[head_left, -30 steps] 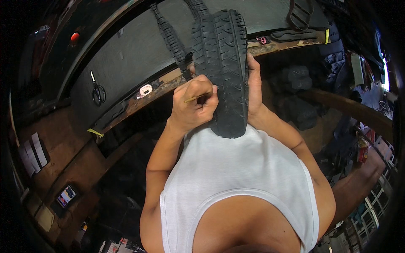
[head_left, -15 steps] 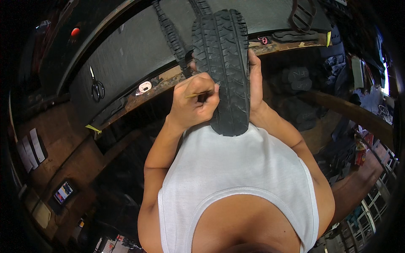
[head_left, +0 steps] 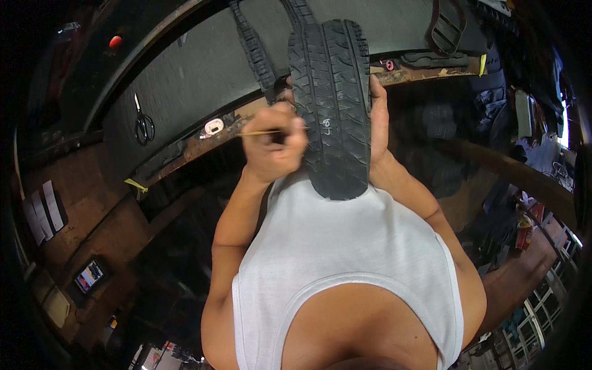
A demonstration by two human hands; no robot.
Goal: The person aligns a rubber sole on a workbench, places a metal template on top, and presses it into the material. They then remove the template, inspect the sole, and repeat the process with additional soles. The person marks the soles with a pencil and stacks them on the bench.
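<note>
A long black tyre-tread piece with a grooved surface stands out from the bench edge toward my chest, its rounded near end against my white top. My right hand grips it from the right side and below, with fingertips showing at its left edge. My left hand, smeared by motion, is closed around a thin yellowish stick, like a slim pencil or brush. That hand is just left of the tread. Small white handwritten marks show on the tread's middle. The stick's tip is blurred.
On the dark bench lie black-handled scissors, narrow tread strips, a small pink-and-white case and a strap-like frame. Lower left are a lit phone and pale strips. A wooden beam runs at right.
My left hand has moved left, off the tread, with the stick. The white marks on the tread are now uncovered. The tread and my right hand have shifted slightly right in view.
</note>
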